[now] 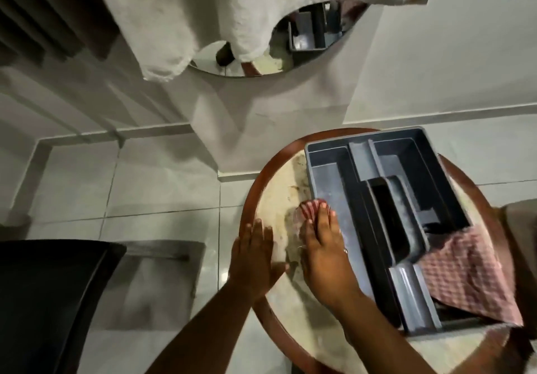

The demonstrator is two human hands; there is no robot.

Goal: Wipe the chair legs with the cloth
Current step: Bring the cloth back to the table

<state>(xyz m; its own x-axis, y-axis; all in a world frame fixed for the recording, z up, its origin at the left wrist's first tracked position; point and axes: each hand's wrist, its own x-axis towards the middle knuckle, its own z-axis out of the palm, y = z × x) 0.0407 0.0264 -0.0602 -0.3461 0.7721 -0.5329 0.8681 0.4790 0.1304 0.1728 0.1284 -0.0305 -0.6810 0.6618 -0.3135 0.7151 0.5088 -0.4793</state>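
A red-and-white checked cloth lies bunched on the round table top, beside the grey caddy. My right hand rests on that cloth, fingers pressed over it. Flat on the table's left rim lies my left hand, fingers spread and holding nothing. A second checked cloth hangs out from under the caddy at the right. No chair legs are visible.
A grey plastic caddy with a centre handle fills the right half of the wood-rimmed table. A dark seat or cushion sits at lower left on the tiled floor. A white towel hangs over a round wall mirror.
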